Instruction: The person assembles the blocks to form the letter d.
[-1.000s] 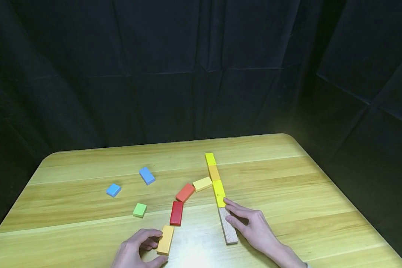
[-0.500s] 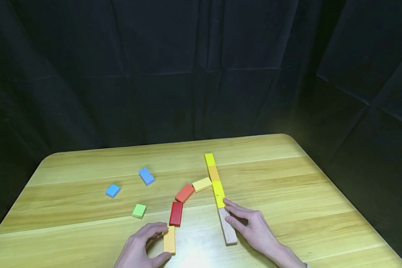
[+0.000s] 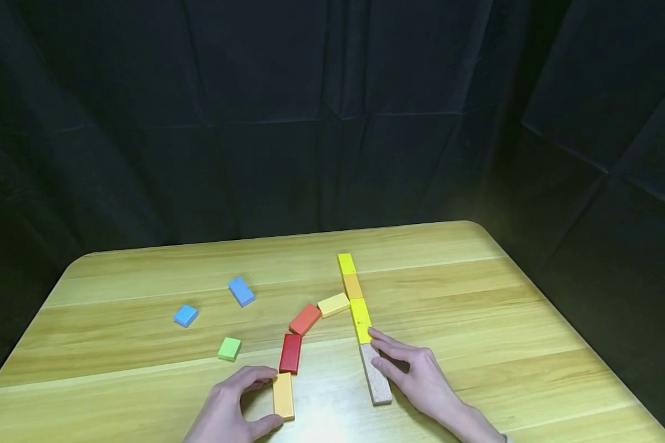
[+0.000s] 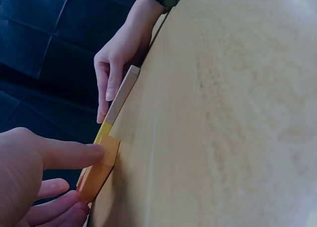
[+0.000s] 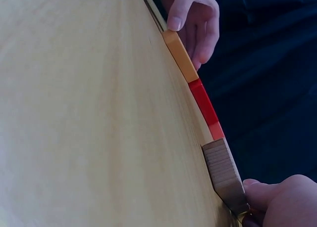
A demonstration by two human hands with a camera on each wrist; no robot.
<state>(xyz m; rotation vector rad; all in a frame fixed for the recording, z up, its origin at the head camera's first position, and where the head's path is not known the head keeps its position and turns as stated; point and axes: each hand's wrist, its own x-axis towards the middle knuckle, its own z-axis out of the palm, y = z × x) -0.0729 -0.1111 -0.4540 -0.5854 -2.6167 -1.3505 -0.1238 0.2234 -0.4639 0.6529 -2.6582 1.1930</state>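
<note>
Straight row: four blocks end to end on the worktop (image 3: pixel 493 344), looking complete as laid: short yellow block (image 3: pixel 346 263), amber block (image 3: pixel 352 286), long yellow block (image 3: pixel 361 320), speckled grey block (image 3: pixel 374 376) nearest the person.
Curved chain: pale yellow block (image 3: pixel 334 305) at or just beside the row, then coral block (image 3: pixel 305 319), red block (image 3: pixel 290 354), and light-orange block (image 3: pixel 283 397) at the near end, apparently being aligned.
Loose pieces: blue block (image 3: pixel 241 291), blue tile (image 3: pixel 186 315) and green tile (image 3: pixel 229 349) lie apart on the left, not joined to either line.
Left hand (image 3: pixel 229 400): thumb and index fingertip pinch the light-orange block lengthwise; its far end meets the red block.
Right hand (image 3: pixel 418 372): fingers loosely extended, thumb apart; fingertips touch the long yellow block, thumb the speckled grey block. Looks like steadying; pressure unreadable.
</note>
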